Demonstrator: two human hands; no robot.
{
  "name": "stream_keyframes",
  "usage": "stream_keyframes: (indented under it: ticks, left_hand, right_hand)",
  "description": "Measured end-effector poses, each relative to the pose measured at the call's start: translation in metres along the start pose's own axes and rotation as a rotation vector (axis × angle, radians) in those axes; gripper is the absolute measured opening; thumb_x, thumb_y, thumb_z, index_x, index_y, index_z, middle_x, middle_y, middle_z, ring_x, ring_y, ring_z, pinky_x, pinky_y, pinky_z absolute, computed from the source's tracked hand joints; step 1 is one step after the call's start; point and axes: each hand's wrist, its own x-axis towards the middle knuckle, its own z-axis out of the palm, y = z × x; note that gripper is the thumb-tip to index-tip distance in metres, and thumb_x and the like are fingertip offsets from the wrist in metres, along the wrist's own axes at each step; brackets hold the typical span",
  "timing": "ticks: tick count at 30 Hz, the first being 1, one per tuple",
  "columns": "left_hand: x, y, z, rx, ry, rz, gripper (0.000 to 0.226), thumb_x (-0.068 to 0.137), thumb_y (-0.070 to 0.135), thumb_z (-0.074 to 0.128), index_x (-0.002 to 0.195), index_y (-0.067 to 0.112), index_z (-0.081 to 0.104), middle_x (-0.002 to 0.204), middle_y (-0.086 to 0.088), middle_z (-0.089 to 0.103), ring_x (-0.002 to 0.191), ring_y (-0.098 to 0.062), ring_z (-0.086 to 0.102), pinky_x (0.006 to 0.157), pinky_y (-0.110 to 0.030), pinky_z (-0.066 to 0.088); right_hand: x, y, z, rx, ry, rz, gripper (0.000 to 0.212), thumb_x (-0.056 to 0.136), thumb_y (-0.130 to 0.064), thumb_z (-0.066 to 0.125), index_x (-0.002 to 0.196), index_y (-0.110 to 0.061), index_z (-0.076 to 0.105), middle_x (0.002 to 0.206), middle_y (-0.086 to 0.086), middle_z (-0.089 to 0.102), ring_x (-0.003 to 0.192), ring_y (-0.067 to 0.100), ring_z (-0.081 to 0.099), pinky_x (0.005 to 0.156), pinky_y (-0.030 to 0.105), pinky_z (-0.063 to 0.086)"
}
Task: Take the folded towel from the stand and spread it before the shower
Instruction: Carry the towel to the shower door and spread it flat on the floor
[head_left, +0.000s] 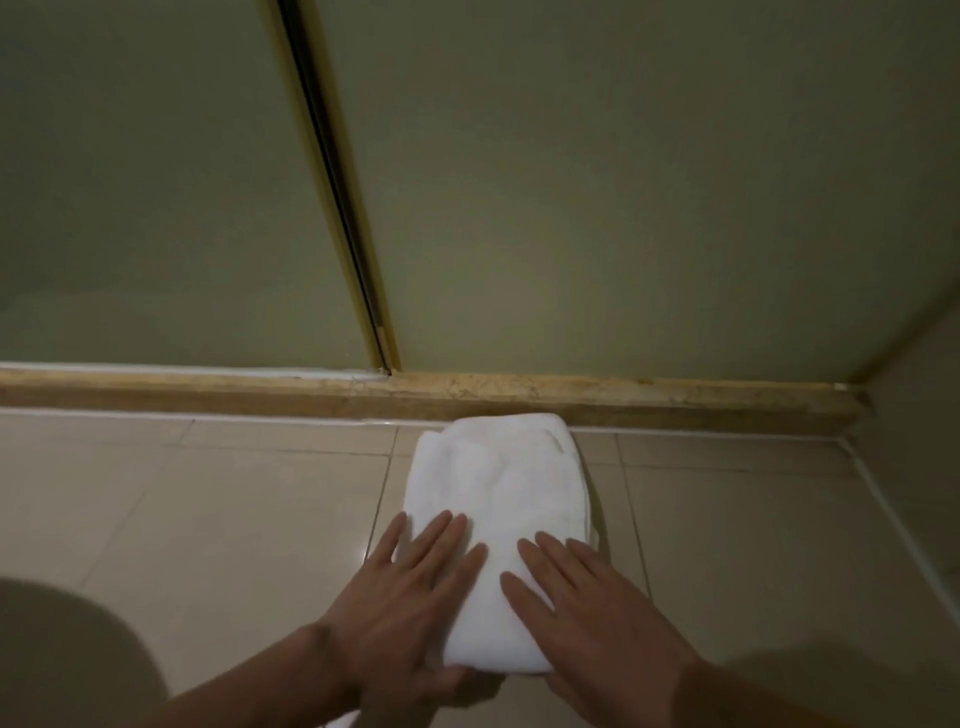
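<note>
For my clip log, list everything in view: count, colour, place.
towel: one, white, folded, on the floor, far end at the kerb
floor tiles: several, beige, across the lower half
kerb: one, tan, along the foot of the shower panels
shower panels: two, greenish, filling the upper half
frame strip: one, brass-coloured, between the panels
dark rounded shape: one, bottom left, unidentifiable
left hand: one, laid flat on the towel's near left
right hand: one, laid flat on the towel's near right
</note>
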Motion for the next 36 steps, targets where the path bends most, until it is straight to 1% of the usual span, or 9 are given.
stream_keyframes:
  ticks: [2, 5, 14, 23, 26, 28, 31, 34, 36]
  left_hand:
    - [-0.002, 0.003, 0.007, -0.069, -0.043, -0.022, 0.095, 0.076, 0.081, 0.029, 0.146, 0.017, 0.038, 0.148, -0.018, 0.038, 0.137, -0.033, 0.035, 0.105, -0.06, 0.032]
    - [-0.001, 0.003, 0.02, -0.228, -0.109, -0.041, 0.096, 0.071, 0.091, 0.007, 0.145, 0.036, -0.02, 0.156, -0.006, -0.02, 0.143, -0.022, -0.023, 0.11, -0.048, -0.021]
    - [0.01, 0.011, 0.032, -0.34, 0.057, -0.262, 0.077, 0.086, 0.071, 0.0, 0.149, 0.029, -0.017, 0.144, -0.012, -0.043, 0.132, -0.025, -0.043, 0.108, -0.037, -0.027]
    - [0.014, 0.013, 0.033, -0.448, -0.049, -0.311, 0.076, 0.093, 0.063, 0.019, 0.152, 0.023, -0.008, 0.15, -0.012, -0.036, 0.139, -0.033, -0.029, 0.113, -0.042, -0.008]
    - [0.016, 0.016, 0.024, -0.621, 0.095, -0.442, 0.063, 0.095, 0.044, 0.043, 0.149, 0.02, 0.019, 0.158, -0.012, -0.012, 0.144, -0.034, 0.009, 0.115, -0.041, 0.021]
    - [0.02, 0.016, 0.016, -0.793, 0.245, -0.597, 0.054, 0.091, 0.029, 0.056, 0.139, 0.018, 0.035, 0.153, -0.015, 0.02, 0.128, -0.03, 0.041, 0.104, -0.038, 0.039]
    - [0.03, 0.017, 0.006, -0.999, 0.414, -0.73, 0.044, 0.084, 0.013, 0.062, 0.126, 0.016, 0.047, 0.124, -0.007, 0.052, 0.105, -0.022, 0.051, 0.086, -0.035, 0.047]
    - [0.039, 0.021, -0.005, -1.175, 0.496, -0.782, 0.042, 0.079, 0.01, 0.066, 0.112, 0.022, 0.043, 0.102, 0.006, 0.049, 0.092, -0.015, 0.051, 0.069, -0.027, 0.044]
    - [0.042, 0.028, -0.011, -1.195, 0.509, -0.749, 0.04, 0.076, 0.011, 0.068, 0.104, 0.023, 0.042, 0.095, 0.01, 0.047, 0.086, -0.01, 0.049, 0.063, -0.02, 0.04]
  right_hand:
    - [-0.003, -0.005, 0.005, -0.026, -0.069, 0.013, 0.076, 0.058, -0.051, 0.082, 0.122, -0.015, 0.063, 0.125, 0.017, 0.061, 0.115, 0.031, 0.059, 0.095, 0.046, 0.048]
    - [-0.008, -0.007, 0.016, 0.023, -0.208, -0.017, 0.073, 0.094, -0.038, 0.048, 0.15, -0.012, 0.009, 0.157, 0.022, 0.002, 0.144, 0.037, 0.002, 0.115, 0.052, -0.003]
    - [0.0, -0.009, 0.033, 0.076, -0.204, 0.067, 0.081, 0.092, -0.065, 0.01, 0.149, -0.012, -0.009, 0.156, 0.013, -0.017, 0.144, 0.028, -0.018, 0.117, 0.047, -0.008]
    - [0.005, -0.005, 0.045, 0.092, -0.299, 0.084, 0.08, 0.094, -0.062, 0.014, 0.148, -0.012, -0.014, 0.155, 0.012, -0.022, 0.143, 0.027, -0.02, 0.118, 0.045, -0.007]
    - [0.007, -0.004, 0.045, 0.125, -0.291, 0.089, 0.078, 0.094, -0.062, 0.014, 0.149, -0.013, -0.013, 0.156, 0.011, -0.021, 0.143, 0.026, -0.019, 0.118, 0.043, -0.008]
    - [0.008, -0.003, 0.044, 0.191, -0.255, 0.122, 0.073, 0.095, -0.06, 0.015, 0.15, -0.016, -0.006, 0.157, 0.009, -0.017, 0.144, 0.024, -0.015, 0.117, 0.04, -0.007]
    - [0.012, 0.0, 0.036, 0.368, -0.169, 0.2, 0.062, 0.098, -0.054, 0.02, 0.15, -0.022, 0.011, 0.16, 0.005, -0.001, 0.146, 0.021, -0.001, 0.116, 0.037, 0.001]
    - [0.021, 0.005, 0.019, 0.608, 0.013, 0.324, 0.054, 0.098, -0.052, 0.026, 0.145, -0.026, 0.026, 0.155, 0.001, 0.026, 0.137, 0.016, 0.03, 0.11, 0.034, 0.025]
    - [0.032, 0.009, 0.004, 0.83, 0.18, 0.467, 0.049, 0.097, -0.05, 0.033, 0.14, -0.027, 0.035, 0.142, 0.0, 0.044, 0.112, 0.011, 0.048, 0.087, 0.027, 0.042]
